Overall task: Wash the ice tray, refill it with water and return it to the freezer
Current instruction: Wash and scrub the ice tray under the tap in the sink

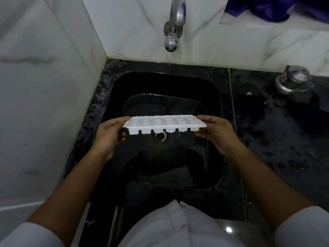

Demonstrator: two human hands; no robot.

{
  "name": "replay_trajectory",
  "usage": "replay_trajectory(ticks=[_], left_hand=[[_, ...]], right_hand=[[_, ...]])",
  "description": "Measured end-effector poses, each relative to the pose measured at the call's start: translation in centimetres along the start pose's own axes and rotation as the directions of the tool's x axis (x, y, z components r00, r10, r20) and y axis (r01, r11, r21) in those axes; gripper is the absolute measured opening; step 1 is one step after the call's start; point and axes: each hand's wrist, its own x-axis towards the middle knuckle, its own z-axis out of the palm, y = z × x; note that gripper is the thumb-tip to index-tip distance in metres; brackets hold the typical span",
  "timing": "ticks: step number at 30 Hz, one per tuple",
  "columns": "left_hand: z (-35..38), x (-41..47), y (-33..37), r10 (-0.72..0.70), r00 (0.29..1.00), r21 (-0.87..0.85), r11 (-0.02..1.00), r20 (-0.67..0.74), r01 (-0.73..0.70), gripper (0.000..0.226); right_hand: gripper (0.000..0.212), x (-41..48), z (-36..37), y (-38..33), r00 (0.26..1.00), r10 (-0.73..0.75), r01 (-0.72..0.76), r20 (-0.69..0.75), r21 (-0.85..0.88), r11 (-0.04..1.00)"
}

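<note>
A white plastic ice tray (pixel 164 124) with two rows of cells is held level over the black sink (pixel 122 82), above the drain (pixel 160 136). My left hand (pixel 110 134) grips its left end and my right hand (pixel 216 133) grips its right end. The cells face up; whether they hold water or ice I cannot tell. The steel tap (pixel 173 25) juts from the wall above the sink, and no water runs from it.
A wet black stone counter (pixel 277 139) lies to the right, with a small steel kettle (pixel 293 81) at its back. White marble walls (pixel 44 86) close the left and rear. A purple cloth (pixel 274 8) lies on the ledge at top right.
</note>
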Motion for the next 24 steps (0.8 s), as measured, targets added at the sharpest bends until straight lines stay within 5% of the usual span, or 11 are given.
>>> replay_trajectory(ticks=[8,14,24], left_hand=[[-0.4,4.0,3.1,0.192,0.959,0.185,0.955,0.209,-0.232,0.015],[0.2,6.3,4.9,0.314,0.922,0.287,0.883,0.228,-0.372,0.016],[0.4,8.6,7.0,0.335,0.911,0.366,0.838,0.241,-0.405,0.019]], right_hand=[[0.016,1.7,1.5,-1.9,0.987,-0.115,0.104,-0.114,-0.102,0.989],[0.024,2.8,2.4,-3.8,0.962,-0.196,0.158,-0.191,-0.197,0.968],[0.033,4.4,3.2,-6.0,0.957,-0.167,0.079,-0.235,-0.342,0.936]])
